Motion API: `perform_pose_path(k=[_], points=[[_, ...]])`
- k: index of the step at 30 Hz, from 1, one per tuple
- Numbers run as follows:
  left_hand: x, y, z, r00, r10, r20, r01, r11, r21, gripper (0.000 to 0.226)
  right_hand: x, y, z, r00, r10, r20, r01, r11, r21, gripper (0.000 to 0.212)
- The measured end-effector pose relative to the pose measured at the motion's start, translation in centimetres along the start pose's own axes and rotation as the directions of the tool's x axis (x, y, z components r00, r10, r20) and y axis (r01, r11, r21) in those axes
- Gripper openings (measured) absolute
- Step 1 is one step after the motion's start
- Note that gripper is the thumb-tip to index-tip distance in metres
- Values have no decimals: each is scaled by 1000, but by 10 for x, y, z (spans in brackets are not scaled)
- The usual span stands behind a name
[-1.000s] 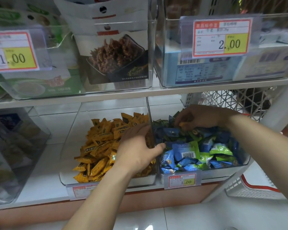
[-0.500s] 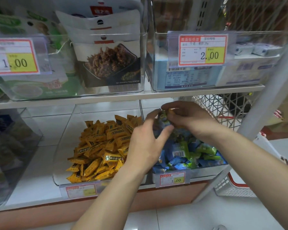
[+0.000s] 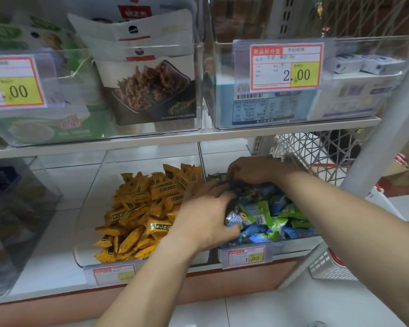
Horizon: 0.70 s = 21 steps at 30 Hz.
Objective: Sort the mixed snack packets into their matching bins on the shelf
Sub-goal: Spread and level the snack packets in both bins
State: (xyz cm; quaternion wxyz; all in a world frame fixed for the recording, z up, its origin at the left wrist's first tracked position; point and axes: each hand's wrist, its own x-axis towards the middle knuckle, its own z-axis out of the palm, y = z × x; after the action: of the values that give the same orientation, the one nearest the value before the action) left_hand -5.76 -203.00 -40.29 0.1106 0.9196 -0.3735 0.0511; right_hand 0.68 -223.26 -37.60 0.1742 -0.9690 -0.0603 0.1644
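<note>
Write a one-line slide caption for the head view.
The left hand and right hand reach into blue and green packets in a clear bin beside the yellow packets.

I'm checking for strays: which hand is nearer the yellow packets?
Left. The left hand lies across the right edge of the yellow packets; the right hand is farther right, over the back of the blue-and-green packets.

Bare left hand (image 3: 206, 218), bare right hand (image 3: 250, 171), both forearms (image 3: 151, 279) bare to the frame edge

The bins (image 3: 137, 260) are clear, smooth plastic. The packets (image 3: 137, 208) are shiny wrappers. The price tags (image 3: 286, 67) are paper.
</note>
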Motion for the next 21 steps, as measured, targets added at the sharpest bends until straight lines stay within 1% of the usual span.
perform_pose_path(k=[2,4,9,12,14,17,19,21], points=[[5,3,2,1000,26,5,-26,999,40,79,9,7,0,995,18,96,-14,999,-49,22],[9,3,2,999,38,27,-40,996,81,76,13,15,0,990,26,137,-18,998,-60,20],[11,-3,-1,992,54,115,-66,992,107,68,16,30,4,992,-37,121,34,999,26,25],[11,-5,-2,988,49,144,-62,994,87,63,18,31,6,989,-54,141,51,998,22,24],[11,-4,-2,989,47,140,-59,995,77,61,18,31,9,994,-67,91,65,998,24,21],[10,-3,0,992,35,121,-45,996,78,60,8,32,6,996,-38,-80,42,998,56,27],[11,-1,0,993,24,116,-35,995,96,61,-5,34,0,979,-28,-203,53,992,117,31],[11,3,-1,990,6,139,-20,995,97,65,-22,35,-6,953,-4,-303,59,983,172,25]])
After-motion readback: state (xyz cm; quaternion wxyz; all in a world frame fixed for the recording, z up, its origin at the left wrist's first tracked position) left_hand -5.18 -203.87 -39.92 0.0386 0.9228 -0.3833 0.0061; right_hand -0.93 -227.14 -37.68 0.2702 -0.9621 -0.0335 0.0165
